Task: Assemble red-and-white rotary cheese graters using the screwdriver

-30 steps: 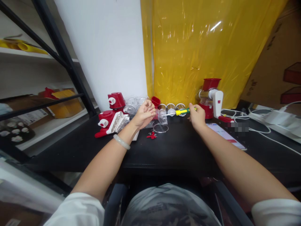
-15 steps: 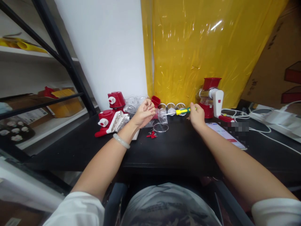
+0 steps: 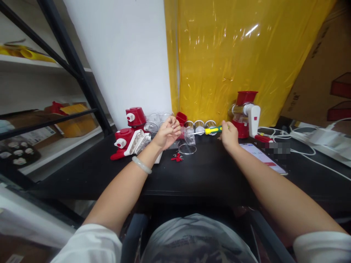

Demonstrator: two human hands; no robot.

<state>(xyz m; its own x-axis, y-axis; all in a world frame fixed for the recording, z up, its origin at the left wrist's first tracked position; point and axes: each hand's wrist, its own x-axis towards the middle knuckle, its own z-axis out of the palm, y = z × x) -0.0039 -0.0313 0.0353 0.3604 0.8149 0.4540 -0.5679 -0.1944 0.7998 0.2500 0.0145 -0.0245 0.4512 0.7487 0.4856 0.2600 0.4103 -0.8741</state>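
Observation:
My right hand (image 3: 229, 134) is closed round the green and yellow handle of a screwdriver (image 3: 213, 130). Its thin metal shaft points left, toward my left hand, and passes over or into a clear plastic part (image 3: 189, 136); which of these, I cannot tell. My left hand (image 3: 168, 133) is raised beside that part with its fingers curled together. What the left fingers hold, if anything, is too small to make out. Under the clear part a round transparent rim (image 3: 187, 148) shows. Small red pieces with thin metal bits (image 3: 177, 157) lie on the black table in front of it.
Red and white grater bodies (image 3: 124, 138) and clear cups (image 3: 152, 122) stand at left. Metal drums (image 3: 199, 127) line the back beside a red hopper (image 3: 181, 118). An assembled red grater (image 3: 245, 117), a phone (image 3: 261, 157) and white cables (image 3: 287, 133) are at right.

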